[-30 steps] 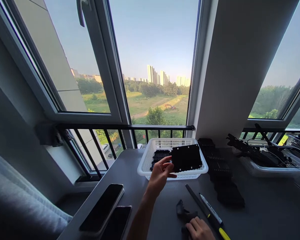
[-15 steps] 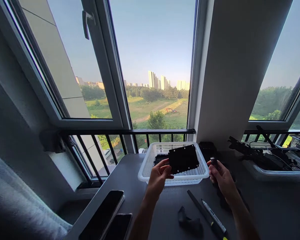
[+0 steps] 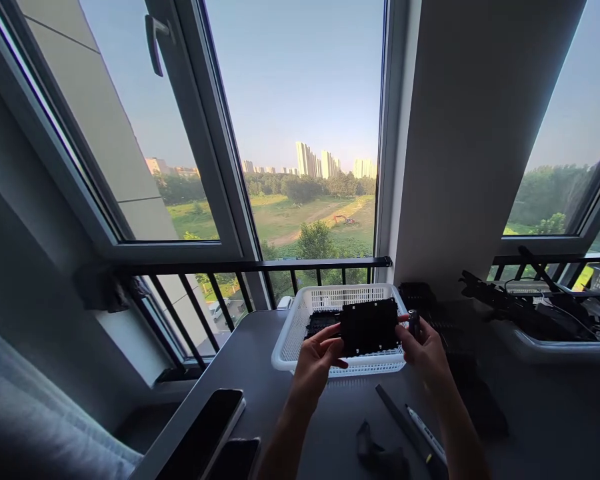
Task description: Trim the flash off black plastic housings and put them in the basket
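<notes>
A flat black rectangular panel (image 3: 370, 327) with small bright spots along its edges is held up in front of a white plastic basket (image 3: 286, 343). My left hand (image 3: 318, 353) pinches the panel's left edge. My right hand (image 3: 424, 347) has its fingertips at the panel's right edge and also grips a small dark cylindrical tool (image 3: 413, 323), its metallic tip pointing up. Inside the basket, to the left behind the panel, lie other black parts (image 3: 323, 321).
Two phones (image 3: 205, 430) lie at the table's front left. A dark tool (image 3: 403, 417), a marker (image 3: 425, 430) and a crumpled black item (image 3: 380, 453) are near the front. Black parts fill a white tray (image 3: 565, 347) on the right. A railing (image 3: 250, 267) runs behind.
My right hand has moved left with the tool, and its fingertips have come to the panel's right edge. The panel has turned to a more level position. The view has shifted slightly.
</notes>
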{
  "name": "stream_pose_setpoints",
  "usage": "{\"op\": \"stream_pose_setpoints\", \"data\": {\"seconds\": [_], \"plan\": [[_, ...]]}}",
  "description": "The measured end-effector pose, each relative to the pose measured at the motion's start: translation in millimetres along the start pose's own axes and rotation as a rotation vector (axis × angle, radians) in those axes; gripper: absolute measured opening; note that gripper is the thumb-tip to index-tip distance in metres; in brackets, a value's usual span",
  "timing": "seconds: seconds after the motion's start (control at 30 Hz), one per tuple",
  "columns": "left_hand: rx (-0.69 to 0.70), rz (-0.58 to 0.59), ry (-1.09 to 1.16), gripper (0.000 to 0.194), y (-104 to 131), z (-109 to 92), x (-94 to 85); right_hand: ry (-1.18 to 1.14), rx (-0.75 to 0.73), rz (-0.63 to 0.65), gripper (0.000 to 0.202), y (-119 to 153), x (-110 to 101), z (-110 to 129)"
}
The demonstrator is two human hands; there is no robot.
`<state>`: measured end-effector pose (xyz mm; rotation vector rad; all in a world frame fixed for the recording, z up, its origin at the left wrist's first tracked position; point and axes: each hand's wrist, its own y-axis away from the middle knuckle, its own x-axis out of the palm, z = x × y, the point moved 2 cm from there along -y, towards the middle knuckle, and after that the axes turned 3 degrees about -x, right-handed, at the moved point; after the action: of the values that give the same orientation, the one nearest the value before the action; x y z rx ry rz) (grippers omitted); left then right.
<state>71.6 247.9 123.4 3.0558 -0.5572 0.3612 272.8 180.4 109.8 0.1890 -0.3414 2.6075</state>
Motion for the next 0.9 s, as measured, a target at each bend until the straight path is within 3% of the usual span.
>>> {"op": "stream_pose_setpoints", "data": {"seconds": [0.47, 0.73, 0.9], "plan": [[-0.029, -0.031, 0.02, 0.069, -1, 1, 3.1, 0.129, -0.035, -0.031, 0.06, 1, 2, 3], [-0.048, -0.03, 0.043, 0.078, -3, 2, 2.6, 0.218, -0.131, -0.062, 0.052, 4, 4, 7], [-0.044, -0.014, 0.049, 0.078, -3, 1, 3.9, 0.222, -0.26, -0.222, 0.04, 16, 8, 21]]}}
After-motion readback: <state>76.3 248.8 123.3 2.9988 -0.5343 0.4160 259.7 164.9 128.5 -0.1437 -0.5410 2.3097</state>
